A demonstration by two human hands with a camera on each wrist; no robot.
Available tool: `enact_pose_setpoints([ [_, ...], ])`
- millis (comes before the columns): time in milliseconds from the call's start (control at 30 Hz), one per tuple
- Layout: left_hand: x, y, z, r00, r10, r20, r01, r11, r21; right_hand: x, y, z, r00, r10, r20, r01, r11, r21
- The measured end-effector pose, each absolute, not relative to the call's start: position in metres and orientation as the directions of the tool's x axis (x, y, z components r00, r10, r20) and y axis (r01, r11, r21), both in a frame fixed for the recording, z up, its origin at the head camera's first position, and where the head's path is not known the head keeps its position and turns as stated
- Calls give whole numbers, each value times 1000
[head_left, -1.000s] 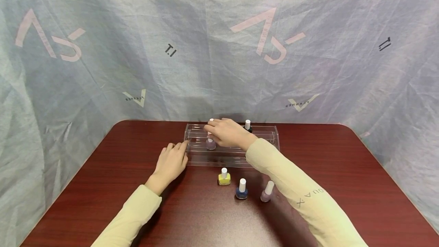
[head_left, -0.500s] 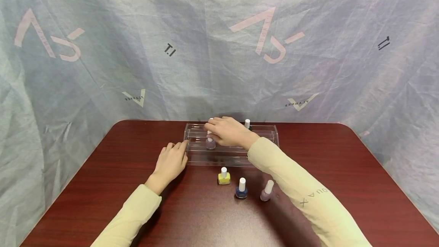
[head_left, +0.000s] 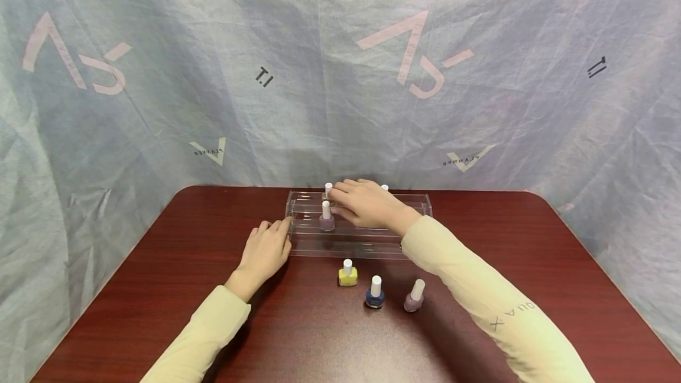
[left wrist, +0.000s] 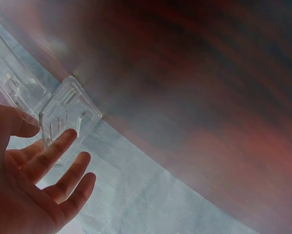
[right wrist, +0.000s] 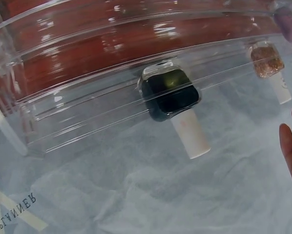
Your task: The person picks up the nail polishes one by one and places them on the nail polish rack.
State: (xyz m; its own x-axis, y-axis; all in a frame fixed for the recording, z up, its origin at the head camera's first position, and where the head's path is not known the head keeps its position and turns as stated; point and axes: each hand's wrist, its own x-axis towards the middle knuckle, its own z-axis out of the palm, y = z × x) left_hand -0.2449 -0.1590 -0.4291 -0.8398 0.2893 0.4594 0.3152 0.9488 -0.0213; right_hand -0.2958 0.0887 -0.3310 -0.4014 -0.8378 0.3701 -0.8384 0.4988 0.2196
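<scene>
Left hand (head_left: 264,253) and right hand (head_left: 367,203) spread near one rack (head_left: 367,250), three shelved bottles (head_left: 327,223) and three table bottles (head_left: 375,298).

The rack (head_left: 367,248) stood on the table (head_left: 159,288), its left end at the left hand (head_left: 264,251). Just left of the right hand (head_left: 367,203), a first bottle (head_left: 327,221) stood in the rack, a second bottle (head_left: 328,189) behind it; behind that hand (mostly hidden in the head view) was a third bottle (right wrist: 171,92). On its near side, left to right on the table, were a fourth bottle (head_left: 348,277), a fifth bottle (head_left: 375,298) and a sixth bottle (head_left: 414,301).
</scene>
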Motion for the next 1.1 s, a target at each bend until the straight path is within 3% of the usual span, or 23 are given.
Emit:
enact_pose_setpoints([
  [233,-243,-159,-427,-863,279,420,303,953,-10,-289,104,-335,-390,-848,360,-831,492,260],
  [1100,-246,-159,-428,-860,275,431,303,953,-3,-244,160,-355,-411,-817,404,-832,518,201],
])
